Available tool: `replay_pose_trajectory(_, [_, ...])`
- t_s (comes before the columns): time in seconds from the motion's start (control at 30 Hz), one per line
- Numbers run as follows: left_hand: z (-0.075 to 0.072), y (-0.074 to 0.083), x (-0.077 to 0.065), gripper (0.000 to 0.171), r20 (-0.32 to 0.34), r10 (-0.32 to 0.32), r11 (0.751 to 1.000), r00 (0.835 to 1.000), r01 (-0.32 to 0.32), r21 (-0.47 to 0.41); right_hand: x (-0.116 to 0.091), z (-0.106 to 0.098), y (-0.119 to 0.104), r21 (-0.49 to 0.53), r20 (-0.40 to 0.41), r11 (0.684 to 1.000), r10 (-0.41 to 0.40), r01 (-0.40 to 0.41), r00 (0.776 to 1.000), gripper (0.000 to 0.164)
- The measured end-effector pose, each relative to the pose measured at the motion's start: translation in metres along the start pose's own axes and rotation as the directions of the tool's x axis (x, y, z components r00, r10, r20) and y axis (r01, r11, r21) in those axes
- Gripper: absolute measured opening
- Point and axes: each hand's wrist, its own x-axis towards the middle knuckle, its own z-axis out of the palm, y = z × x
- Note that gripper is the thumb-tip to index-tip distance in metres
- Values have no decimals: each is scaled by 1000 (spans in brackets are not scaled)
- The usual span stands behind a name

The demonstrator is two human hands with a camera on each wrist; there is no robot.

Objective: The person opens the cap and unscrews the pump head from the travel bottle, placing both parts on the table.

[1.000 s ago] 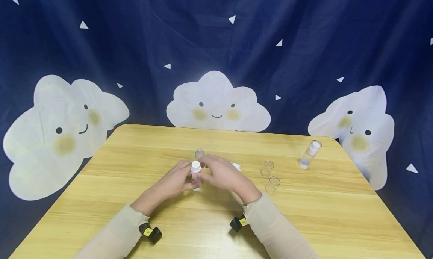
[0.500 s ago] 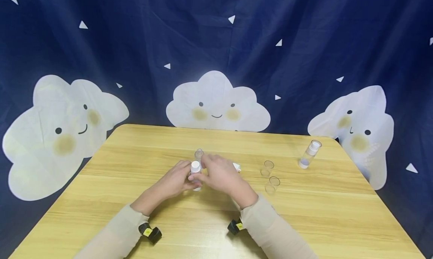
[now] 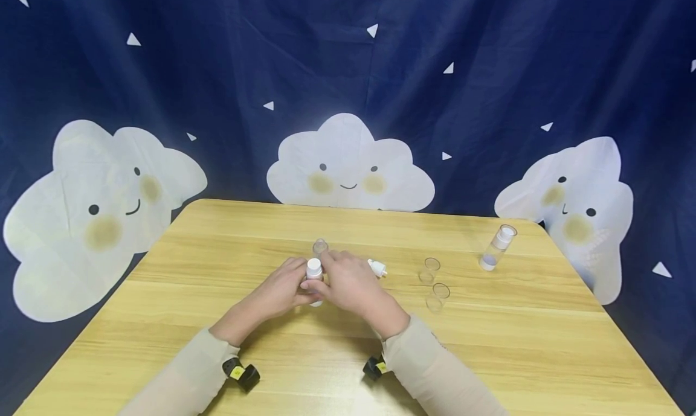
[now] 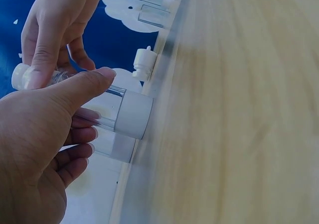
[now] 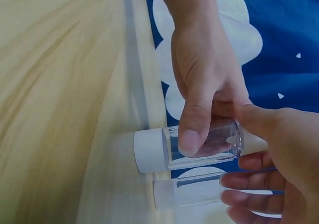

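An upright clear bottle (image 5: 149,151) with a white base and a white top (image 3: 313,264) stands between the two hands. My left hand (image 3: 280,288) grips its clear body, thumb along the near side in the left wrist view. At the bottle's upper end, my right hand (image 3: 350,286) pinches the white top between thumb and fingers. Close behind stands another clear bottle (image 5: 197,190), also white at its base, partly covered by the hands in the head view. Just right of the right hand lies a small white pump head (image 3: 377,268).
Two clear caps (image 3: 429,271) stand right of the middle of the wooden table (image 3: 326,368). Farther right is a taller clear bottle (image 3: 497,248) with white parts. A dark blue curtain (image 3: 348,54) with clouds hangs behind the table.
The right hand and forearm have shifted slightly left and turned around the bottle's top, exposing more of the white pump head. The left hand stays where it was.
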Motion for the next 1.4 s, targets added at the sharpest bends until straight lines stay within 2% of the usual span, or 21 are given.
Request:
replay_pose_trajectory(0.17, [0, 0, 0, 40, -2, -4, 1000, 1000, 4, 0, 1, -2, 2, 9, 33, 1000, -30, 30, 999, 78])
replay_pose_trajectory(0.33, [0, 0, 0, 41, -7, -7, 1000, 1000, 7, -7, 1, -5, 7, 82, 96, 996, -49, 41, 994, 79])
replay_pose_trajectory(0.43, [0, 0, 0, 43, -7, -10, 1000, 1000, 10, -14, 2, -6, 10, 141, 121, 989, -66, 49, 990, 71])
replay_pose_trajectory(0.57, [0, 1, 0, 49, 2, -21, 1000, 1000, 21, -21, 3, -8, 15, 216, 136, 975, -88, 57, 987, 51])
replay_pose_trajectory(0.97, [-1, 2, 0, 59, 14, -37, 999, 999, 37, -19, 6, -5, 29, 419, 163, 907, -115, 37, 980, 29])
replay_pose_trajectory(1.13, [-2, 2, 0, 58, 15, -34, 999, 999, 35, -16, 6, -9, 30, 413, 182, 910, -100, 16, 978, 33])
replay_pose_trajectory(1.4, [-2, 1, 0, 58, 21, -24, 1000, 999, 25, -7, 4, -15, 21, 265, 156, 963, 9, -50, 988, 49])
